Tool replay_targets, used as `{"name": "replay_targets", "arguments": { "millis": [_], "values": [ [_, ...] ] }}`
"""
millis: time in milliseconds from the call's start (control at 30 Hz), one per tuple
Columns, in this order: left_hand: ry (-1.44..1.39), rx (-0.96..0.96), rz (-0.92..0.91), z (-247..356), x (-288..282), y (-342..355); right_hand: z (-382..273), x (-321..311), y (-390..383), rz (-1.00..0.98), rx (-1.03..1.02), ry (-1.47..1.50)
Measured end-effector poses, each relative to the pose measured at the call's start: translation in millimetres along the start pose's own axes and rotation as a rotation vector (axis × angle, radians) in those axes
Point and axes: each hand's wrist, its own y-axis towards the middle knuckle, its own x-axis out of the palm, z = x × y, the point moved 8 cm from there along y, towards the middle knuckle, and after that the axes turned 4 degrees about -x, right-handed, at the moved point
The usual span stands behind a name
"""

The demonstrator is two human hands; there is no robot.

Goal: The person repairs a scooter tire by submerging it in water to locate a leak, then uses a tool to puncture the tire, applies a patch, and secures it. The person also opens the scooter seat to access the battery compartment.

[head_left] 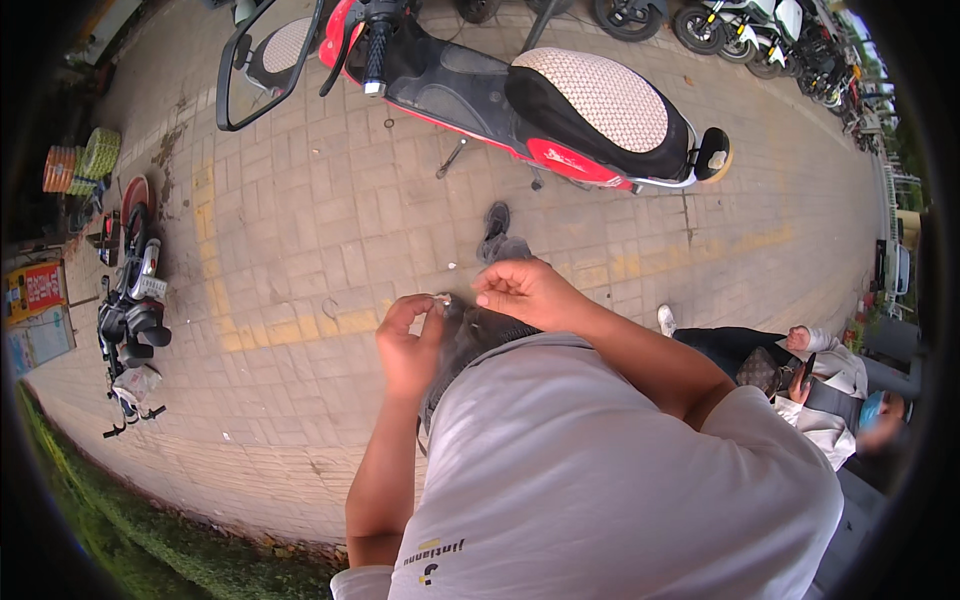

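My left hand (408, 345) is closed in a pinch in front of my waist. A small shiny piece (446, 301) shows at its fingertips, too small to name. Just right of it is my right hand (527, 291), its fingers curled with thumb and forefinger close together. Whatever may be between those fingers cannot be made out. The two hands are a short gap apart, above my dark trousers. Beyond them stands a red and black electric scooter (455, 85) with a patterned seat cover (597, 98), touched by neither hand.
A large mirror (270, 62) juts out at the scooter's left end. To the right, a person (825, 390) in a light top holds a dark phone. A black motorcycle (140, 310) is parked at left on the paving (290, 390). More scooters (745, 30) line the far right.
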Motion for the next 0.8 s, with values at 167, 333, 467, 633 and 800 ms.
{"name": "replay_targets", "arguments": {
  "millis": [167, 333, 467, 633, 800],
  "values": [
    [-0.027, 0.029, 0.080, 25, -31, -42, -20, 61, -7, -0.091, -0.032, 0.075],
    [-0.063, 0.030, 0.188, 29, -53, -70, -23, 86, -8, -0.133, 0.045, 0.175],
    [-0.058, 0.067, 0.220, 40, -64, -77, -36, 100, -10, -0.166, -0.010, 0.140],
    [-0.032, 0.086, 0.226, 41, -66, -74, -38, 102, -11, -0.170, -0.067, 0.079],
    [-0.047, 0.082, 0.200, 36, -64, -64, -38, 100, -9, -0.168, -0.004, 0.110]
  ]
}}
